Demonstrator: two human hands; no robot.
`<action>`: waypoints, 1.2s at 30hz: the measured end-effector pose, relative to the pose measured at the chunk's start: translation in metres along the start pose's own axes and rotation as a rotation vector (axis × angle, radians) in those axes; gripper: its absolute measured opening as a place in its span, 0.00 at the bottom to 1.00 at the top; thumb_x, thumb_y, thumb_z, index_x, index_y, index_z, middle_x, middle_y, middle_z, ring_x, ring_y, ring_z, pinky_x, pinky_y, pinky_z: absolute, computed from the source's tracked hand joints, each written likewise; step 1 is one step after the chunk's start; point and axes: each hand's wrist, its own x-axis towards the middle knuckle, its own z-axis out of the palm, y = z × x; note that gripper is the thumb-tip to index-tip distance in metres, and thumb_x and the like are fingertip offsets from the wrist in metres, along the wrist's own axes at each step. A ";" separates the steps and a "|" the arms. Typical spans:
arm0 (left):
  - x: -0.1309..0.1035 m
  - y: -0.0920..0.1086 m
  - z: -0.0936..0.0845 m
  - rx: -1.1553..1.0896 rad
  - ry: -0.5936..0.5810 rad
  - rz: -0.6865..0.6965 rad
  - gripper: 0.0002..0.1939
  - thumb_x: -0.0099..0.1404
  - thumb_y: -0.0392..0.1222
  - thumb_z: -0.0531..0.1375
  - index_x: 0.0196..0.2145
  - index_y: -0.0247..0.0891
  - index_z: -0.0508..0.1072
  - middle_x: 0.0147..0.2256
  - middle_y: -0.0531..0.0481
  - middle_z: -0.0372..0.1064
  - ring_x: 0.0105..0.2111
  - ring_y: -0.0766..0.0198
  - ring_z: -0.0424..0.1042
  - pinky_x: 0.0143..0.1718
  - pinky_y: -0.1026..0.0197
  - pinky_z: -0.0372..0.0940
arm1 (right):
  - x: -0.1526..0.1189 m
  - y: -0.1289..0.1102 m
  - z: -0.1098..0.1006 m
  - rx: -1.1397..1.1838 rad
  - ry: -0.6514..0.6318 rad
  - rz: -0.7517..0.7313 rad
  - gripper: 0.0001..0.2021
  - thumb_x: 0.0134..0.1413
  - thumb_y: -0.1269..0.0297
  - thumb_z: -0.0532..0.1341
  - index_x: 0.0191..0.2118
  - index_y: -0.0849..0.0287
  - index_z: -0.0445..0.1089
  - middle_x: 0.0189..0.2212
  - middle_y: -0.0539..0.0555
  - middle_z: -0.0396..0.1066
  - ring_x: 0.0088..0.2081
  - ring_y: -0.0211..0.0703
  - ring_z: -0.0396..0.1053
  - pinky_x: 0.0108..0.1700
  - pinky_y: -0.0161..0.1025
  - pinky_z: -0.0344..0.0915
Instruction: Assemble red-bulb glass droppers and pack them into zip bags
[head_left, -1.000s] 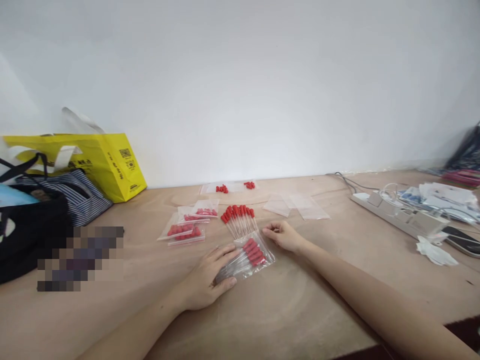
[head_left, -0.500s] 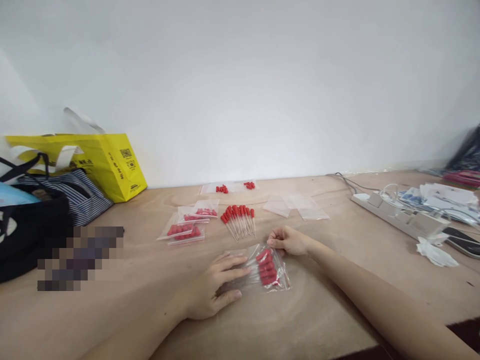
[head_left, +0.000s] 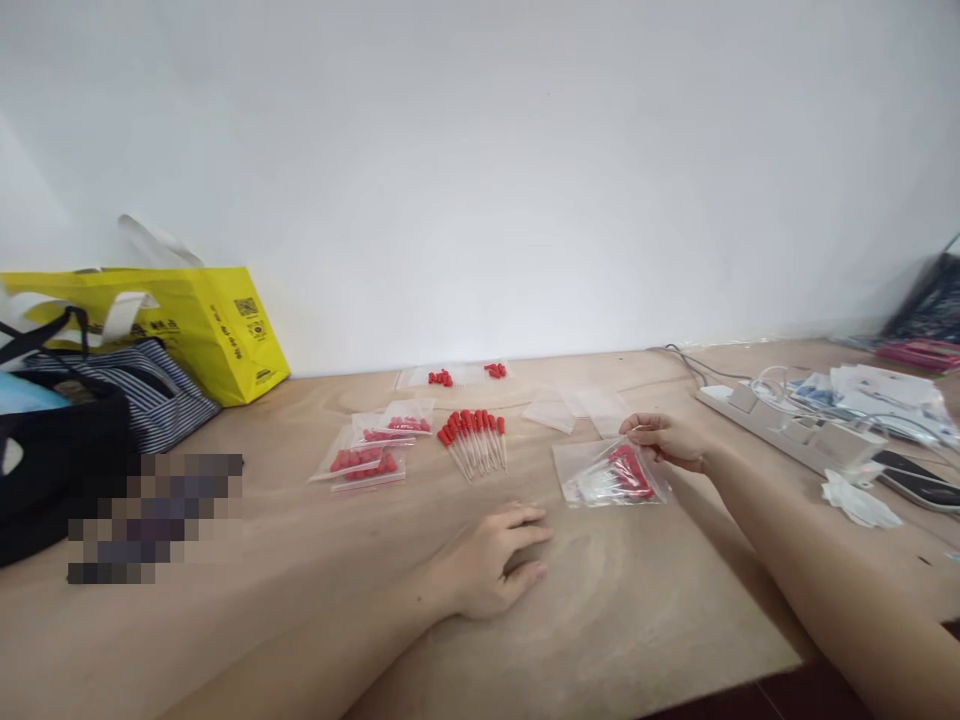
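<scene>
With thumb and fingers pinched, my right hand (head_left: 664,440) grips the upper right corner of a clear zip bag (head_left: 577,470). Inside that bag lie several glass droppers with red rubber bulbs (head_left: 628,472). My left hand (head_left: 504,562) rests on the table with its fingers apart and holds nothing. Beyond it, a fanned-out group of loose droppers (head_left: 476,440) has its red bulbs pointing away from me. Left of these, several filled zip bags (head_left: 367,460) lie overlapping. Flat, thin clear bags (head_left: 551,413) lie behind the bag in my right hand.
Against the wall, another clear bag (head_left: 412,378) lies with more red-bulbed pieces. A yellow bag (head_left: 247,340), a striped pouch (head_left: 172,390) and a black bag (head_left: 75,470) stand at left. On the right are a power strip (head_left: 787,430), crumpled tissue (head_left: 859,500) and a phone (head_left: 919,482).
My right hand has moved right and away from me, carrying the filled bag. My left hand has come off the bag and shifted right along the table.
</scene>
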 end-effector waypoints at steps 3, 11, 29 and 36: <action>0.016 -0.002 0.009 -0.014 0.073 -0.024 0.22 0.58 0.42 0.55 0.51 0.40 0.62 0.56 0.44 0.52 0.56 0.55 0.52 0.54 0.51 0.54 | -0.001 0.006 0.025 0.075 0.165 0.040 0.07 0.38 0.70 0.63 0.28 0.61 0.65 0.14 0.45 0.61 0.15 0.29 0.59 0.15 0.27 0.57; 0.055 -0.016 0.016 0.058 0.240 -0.044 0.24 0.56 0.40 0.58 0.51 0.36 0.62 0.52 0.42 0.59 0.51 0.57 0.60 0.51 0.55 0.58 | -0.006 0.012 0.099 0.287 0.452 0.037 0.10 0.44 0.80 0.54 0.31 0.58 0.57 0.18 0.48 0.65 0.22 0.35 0.69 0.29 0.33 0.71; 0.067 -0.044 0.002 0.326 0.362 0.094 0.08 0.57 0.33 0.55 0.35 0.34 0.72 0.35 0.46 0.71 0.39 0.59 0.68 0.43 0.57 0.64 | 0.011 0.019 0.073 -1.455 0.335 -1.305 0.12 0.55 0.70 0.51 0.24 0.60 0.67 0.20 0.51 0.63 0.26 0.36 0.58 0.33 0.37 0.51; 0.085 -0.043 0.012 0.440 0.370 0.122 0.07 0.59 0.34 0.54 0.35 0.34 0.71 0.35 0.46 0.71 0.37 0.60 0.69 0.40 0.58 0.65 | 0.013 0.013 0.085 -1.485 0.364 -1.395 0.13 0.54 0.73 0.50 0.22 0.60 0.65 0.17 0.50 0.61 0.25 0.36 0.55 0.33 0.37 0.48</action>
